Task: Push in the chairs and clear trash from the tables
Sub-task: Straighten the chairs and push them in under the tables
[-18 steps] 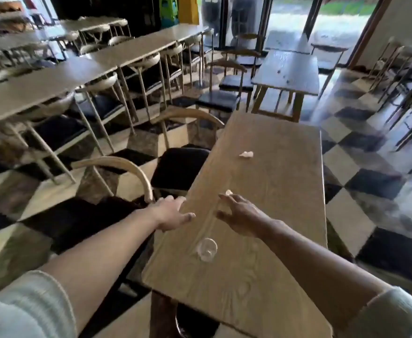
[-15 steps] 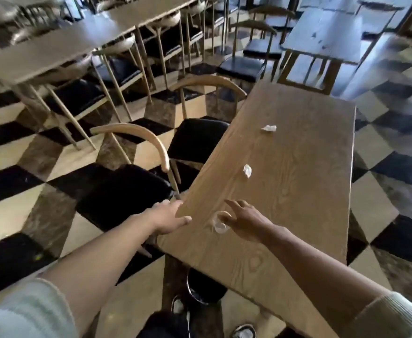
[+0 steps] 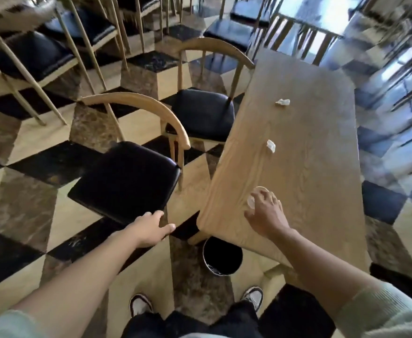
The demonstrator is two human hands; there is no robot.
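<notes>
From where the desk stands, the near chair sits off to its left, pulled well out and turned at an angle, so its black seat is wholly clear of the desk's edge. The person's left hand hangs just at the seat's front corner, fingers loosely spread and holding nothing; half a second ago it hovered by the desk's corner, so it has drifted away toward the chair. A second chair further along the same side is also left out. Below the desk's near end stands a black bin, close to the person's shoes. On the desk itself the right hand has come down over the clear plastic cup lying near that end; a moment before, the fingertips were only reaching at its rim, and now the fingers curl over it, though I cannot tell whether they have truly closed on it. Beyond the cup, toward the desk's far end, lie two crumpled scraps of paper, the nearer scrap and the farther scrap, both untouched. I judge the clearing has only begun: the cup is about to be lifted, the bin is handy for dropping it, and the scraps and both chairs remain to be dealt with.
</notes>
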